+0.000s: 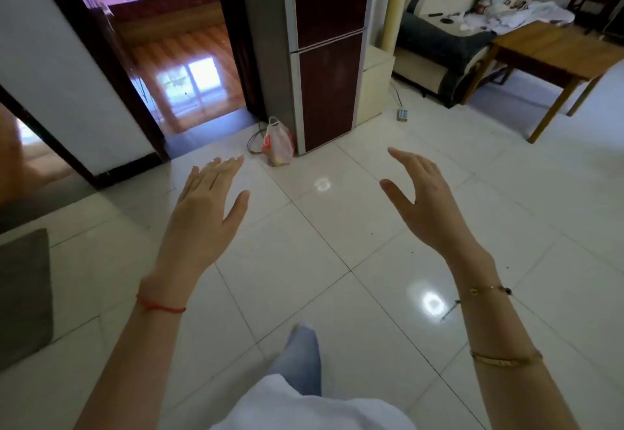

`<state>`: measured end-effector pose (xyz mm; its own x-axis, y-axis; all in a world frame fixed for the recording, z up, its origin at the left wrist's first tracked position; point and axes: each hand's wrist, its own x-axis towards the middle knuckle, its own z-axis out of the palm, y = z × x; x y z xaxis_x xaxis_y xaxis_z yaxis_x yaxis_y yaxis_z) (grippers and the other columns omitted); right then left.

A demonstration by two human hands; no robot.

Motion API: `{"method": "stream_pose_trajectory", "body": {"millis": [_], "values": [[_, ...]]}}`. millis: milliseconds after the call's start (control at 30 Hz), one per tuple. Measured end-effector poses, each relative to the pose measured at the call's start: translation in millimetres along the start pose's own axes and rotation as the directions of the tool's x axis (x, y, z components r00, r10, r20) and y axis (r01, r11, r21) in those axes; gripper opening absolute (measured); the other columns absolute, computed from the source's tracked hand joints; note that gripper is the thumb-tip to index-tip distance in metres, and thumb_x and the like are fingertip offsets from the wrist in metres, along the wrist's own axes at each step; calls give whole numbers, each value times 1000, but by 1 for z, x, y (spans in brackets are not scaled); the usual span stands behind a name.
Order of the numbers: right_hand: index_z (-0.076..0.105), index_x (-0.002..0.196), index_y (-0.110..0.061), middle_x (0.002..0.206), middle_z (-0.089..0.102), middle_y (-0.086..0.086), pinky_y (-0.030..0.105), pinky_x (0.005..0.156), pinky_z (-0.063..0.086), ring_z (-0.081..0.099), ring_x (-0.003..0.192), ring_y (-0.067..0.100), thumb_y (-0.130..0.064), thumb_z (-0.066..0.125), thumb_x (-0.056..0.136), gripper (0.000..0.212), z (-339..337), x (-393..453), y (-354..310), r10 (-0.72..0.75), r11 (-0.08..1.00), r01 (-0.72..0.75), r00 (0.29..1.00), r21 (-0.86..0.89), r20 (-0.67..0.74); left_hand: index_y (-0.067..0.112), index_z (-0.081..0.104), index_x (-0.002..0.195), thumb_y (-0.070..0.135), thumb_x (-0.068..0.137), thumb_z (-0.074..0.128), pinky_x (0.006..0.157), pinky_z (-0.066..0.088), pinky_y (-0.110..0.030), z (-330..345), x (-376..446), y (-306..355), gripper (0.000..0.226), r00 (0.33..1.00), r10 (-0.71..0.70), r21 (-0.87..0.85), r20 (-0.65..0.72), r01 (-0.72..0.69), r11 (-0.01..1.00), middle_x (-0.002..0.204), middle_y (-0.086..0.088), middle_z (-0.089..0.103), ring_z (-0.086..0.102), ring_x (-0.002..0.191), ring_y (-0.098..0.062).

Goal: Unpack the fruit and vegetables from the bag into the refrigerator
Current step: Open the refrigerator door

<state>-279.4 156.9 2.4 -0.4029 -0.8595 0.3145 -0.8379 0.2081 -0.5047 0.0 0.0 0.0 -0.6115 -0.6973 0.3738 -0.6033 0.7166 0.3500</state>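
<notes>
White-tiled floor (pixel 337 227) carries a closed refrigerator (pixel 329 58); filled plastic bag (pixel 278 141) stands touching its base. Left hand (pixel 206 203) and right hand (pixel 427 203): each grip released, holding nothing.

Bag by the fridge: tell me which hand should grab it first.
Left, probably. The bag sits on the floor at the refrigerator's left front corner, and the open left hand lies nearer its line than the open right hand. Both are empty and still well short.

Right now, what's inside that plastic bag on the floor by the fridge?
Through the thin translucent plastic bag, pale yellowish rounded shapes show at the bottom, likely produce. What they are, and anything higher up, is hidden by crumpled plastic.
</notes>
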Motion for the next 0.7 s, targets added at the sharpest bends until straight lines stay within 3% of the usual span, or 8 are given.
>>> {"method": "stream_pose_trajectory", "body": {"millis": [333,567,700], "values": [[38,147,-19,147,45,-1,24,111,24,35,139,14,-36,51,98,53,53,133,50,39,999,-39,998,-16,53,6,45,143,22,97,53,114,32,-51,66,121,-49,49,999,-51,-13,-17,51,999,142,-17,51,42,137,-31],[38,147,-21,147,45,-2,22,110,24,35,139,14,-38,50,98,53,74,281,68,17,1000,-18,999,7,50,12,40,146,29,99,46,121,14,-33,90,260,-93,51,997,-72,-23,-7,72,997,149,-10,45,31,144,-23],[37,147,-21,147,45,-2,23,110,25,36,138,14,-36,51,98,53,84,347,81,24,1000,-25,999,5,44,11,41,146,23,99,50,122,17,-40,101,328,-107,50,998,-66,-41,-19,65,997,148,-12,46,33,143,-25]]}}
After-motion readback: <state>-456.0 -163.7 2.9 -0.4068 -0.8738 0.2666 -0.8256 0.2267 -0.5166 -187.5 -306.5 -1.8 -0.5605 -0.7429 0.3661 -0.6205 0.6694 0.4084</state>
